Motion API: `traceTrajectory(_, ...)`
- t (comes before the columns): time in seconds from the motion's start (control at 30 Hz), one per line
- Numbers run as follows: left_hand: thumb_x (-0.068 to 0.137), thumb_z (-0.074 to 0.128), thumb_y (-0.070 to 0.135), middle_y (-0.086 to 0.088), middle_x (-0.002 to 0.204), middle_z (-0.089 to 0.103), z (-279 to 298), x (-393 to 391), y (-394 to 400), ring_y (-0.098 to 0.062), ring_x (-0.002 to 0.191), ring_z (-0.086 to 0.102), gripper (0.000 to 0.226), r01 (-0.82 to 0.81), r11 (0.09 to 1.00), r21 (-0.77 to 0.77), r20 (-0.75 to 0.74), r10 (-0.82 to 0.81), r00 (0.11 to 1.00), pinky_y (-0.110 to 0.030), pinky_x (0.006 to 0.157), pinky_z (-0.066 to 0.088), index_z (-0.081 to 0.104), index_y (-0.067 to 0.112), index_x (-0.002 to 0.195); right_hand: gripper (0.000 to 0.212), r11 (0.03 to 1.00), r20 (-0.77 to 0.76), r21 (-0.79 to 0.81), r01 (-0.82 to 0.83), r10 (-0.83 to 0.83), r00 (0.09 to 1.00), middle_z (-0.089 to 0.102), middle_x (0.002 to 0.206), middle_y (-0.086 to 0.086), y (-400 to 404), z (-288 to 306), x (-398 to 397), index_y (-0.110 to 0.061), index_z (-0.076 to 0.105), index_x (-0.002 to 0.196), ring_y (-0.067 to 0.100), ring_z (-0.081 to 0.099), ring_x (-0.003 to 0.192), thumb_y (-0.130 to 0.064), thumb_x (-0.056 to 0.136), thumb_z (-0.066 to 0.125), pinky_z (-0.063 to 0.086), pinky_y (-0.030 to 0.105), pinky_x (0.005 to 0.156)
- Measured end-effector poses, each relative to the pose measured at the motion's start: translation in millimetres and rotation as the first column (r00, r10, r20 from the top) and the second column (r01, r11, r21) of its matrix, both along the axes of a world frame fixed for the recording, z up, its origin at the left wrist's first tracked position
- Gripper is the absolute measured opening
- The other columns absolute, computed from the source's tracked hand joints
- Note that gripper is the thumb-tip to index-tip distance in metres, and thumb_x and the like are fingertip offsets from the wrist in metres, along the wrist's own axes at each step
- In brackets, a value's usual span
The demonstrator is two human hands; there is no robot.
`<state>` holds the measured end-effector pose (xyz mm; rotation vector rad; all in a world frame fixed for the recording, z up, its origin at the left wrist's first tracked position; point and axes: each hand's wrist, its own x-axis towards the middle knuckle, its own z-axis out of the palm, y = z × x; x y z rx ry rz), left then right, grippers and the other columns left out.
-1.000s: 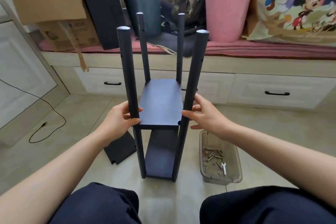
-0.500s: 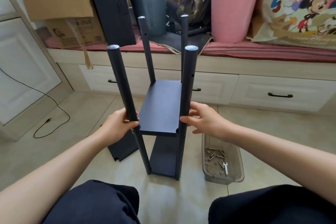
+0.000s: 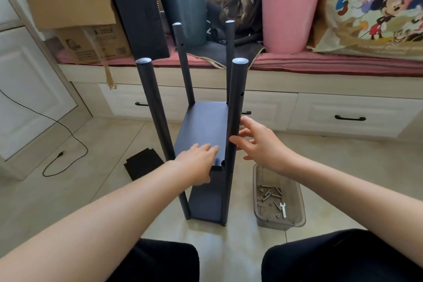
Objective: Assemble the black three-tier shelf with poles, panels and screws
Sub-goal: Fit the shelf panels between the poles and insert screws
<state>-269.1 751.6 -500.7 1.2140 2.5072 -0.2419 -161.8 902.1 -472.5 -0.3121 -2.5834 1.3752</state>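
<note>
The black shelf frame stands upright on the floor in front of me, with several poles rising above its middle panel [image 3: 203,126] and a bottom panel [image 3: 204,204] near the tiles. My left hand [image 3: 196,160] lies flat with straight fingers on the near edge of the middle panel. My right hand [image 3: 258,144] hovers with spread fingers beside the near right pole [image 3: 235,110], fingertips close to it, gripping nothing. A loose black panel [image 3: 143,162] lies on the floor to the left. Another black panel [image 3: 137,7] leans on the bench behind.
A clear plastic tray [image 3: 295,220] holding several screws and a small wrench [image 3: 283,209] sits on the floor at the right. Behind stand a drawer bench [image 3: 320,103], cardboard box [image 3: 75,7], dark bin [image 3: 185,7] and pink bucket [image 3: 288,11]. A black cable [image 3: 68,144] trails left.
My left hand let go of the near left pole and moved onto the middle panel. My right hand released the near right pole and opened beside it. The frame stands a little farther off.
</note>
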Motion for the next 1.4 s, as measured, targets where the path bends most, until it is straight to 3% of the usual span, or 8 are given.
traceTrajectory(0.1,0.096,0.066,0.029,-0.001,0.167,-0.015,-34,-11,0,-0.041,0.153,-0.005,0.104,0.014,0.995,-0.096,-0.104,-0.024,0.994,-0.066,0.118,0.019,-0.017,0.025,0.158,0.018,0.999,-0.019,-0.037,-0.006,0.005,1.000,0.068,0.099,-0.009,3,-6,0,-0.036,0.054,0.114,0.007,0.071,0.085,-0.028,0.098,0.058,0.061,0.036,0.076)
traceTrajectory(0.17,0.101,0.058,0.029,0.002,0.166,-0.021,-46,-18,-2,-0.041,0.152,-0.012,0.097,0.005,0.999,-0.053,-0.114,-0.011,0.993,-0.071,0.116,0.016,-0.022,0.031,0.156,0.019,0.999,-0.030,-0.043,-0.018,0.017,0.999,0.069,0.097,-0.010,4,-8,-1,-0.041,0.054,0.112,0.001,0.070,0.083,-0.028,0.098,0.059,0.058,0.026,0.071)
traceTrajectory(0.4,0.103,0.050,0.035,0.005,0.167,-0.020,-58,-29,-2,-0.040,0.152,-0.013,0.088,0.017,1.000,0.026,-0.097,-0.014,0.995,-0.074,0.113,0.013,-0.020,0.037,0.155,0.027,0.999,-0.040,-0.014,-0.044,0.044,0.998,0.070,0.100,-0.008,3,-8,-4,-0.042,0.053,0.117,0.009,0.071,0.088,-0.027,0.096,0.062,0.059,0.031,0.082)
traceTrajectory(0.67,0.104,0.050,0.032,0.003,0.167,-0.018,-68,-28,-6,-0.042,0.152,-0.010,0.088,0.054,0.997,0.058,-0.192,-0.042,0.981,-0.071,0.115,0.012,-0.022,0.034,0.155,0.029,0.999,-0.070,0.011,-0.050,0.051,0.996,0.070,0.097,-0.007,2,-8,-8,-0.038,0.054,0.120,0.009,0.071,0.085,-0.025,0.096,0.063,0.060,0.033,0.083)
traceTrajectory(0.93,0.105,0.049,0.011,-0.007,0.169,-0.007,-83,-19,-10,-0.041,0.153,-0.001,0.082,0.162,0.973,0.164,-0.345,-0.098,0.934,-0.049,0.123,0.009,-0.012,0.021,0.158,0.028,0.999,-0.123,0.029,-0.018,0.021,0.992,0.071,0.095,-0.012,2,-13,-13,-0.040,0.056,0.116,0.000,0.070,0.081,-0.024,0.095,0.064,0.056,0.021,0.075)
traceTrajectory(1.07,0.104,0.047,0.033,-0.001,0.168,-0.011,-87,-14,-8,-0.032,0.154,-0.011,0.082,0.118,0.951,0.284,-0.249,-0.045,0.967,-0.044,0.123,-0.004,-0.011,0.023,0.159,0.026,1.000,-0.137,0.006,-0.004,0.005,0.991,0.071,0.098,-0.012,5,-13,-14,-0.040,0.057,0.114,0.000,0.069,0.082,-0.024,0.095,0.064,0.052,0.015,0.071)
traceTrajectory(1.23,0.094,0.041,0.069,0.004,0.168,-0.011,-91,-7,0,-0.027,0.155,-0.011,0.094,0.080,0.934,0.349,-0.277,0.021,0.961,-0.042,0.123,-0.006,-0.008,0.025,0.160,0.026,1.000,-0.148,-0.007,-0.003,0.002,0.989,0.072,0.103,-0.009,11,-14,-16,-0.027,0.061,0.120,0.002,0.068,0.093,-0.021,0.095,0.064,0.058,0.026,0.082)
traceTrajectory(1.4,0.087,0.025,0.084,0.005,0.168,-0.004,-98,-1,22,-0.025,0.155,-0.008,0.099,0.015,0.914,0.405,-0.307,0.120,0.944,-0.044,0.123,-0.006,-0.005,0.026,0.161,0.022,0.999,-0.181,-0.005,0.052,-0.052,0.982,0.073,0.101,-0.007,22,-15,-15,-0.020,0.064,0.117,0.002,0.069,0.092,-0.018,0.095,0.064,0.059,0.030,0.084)
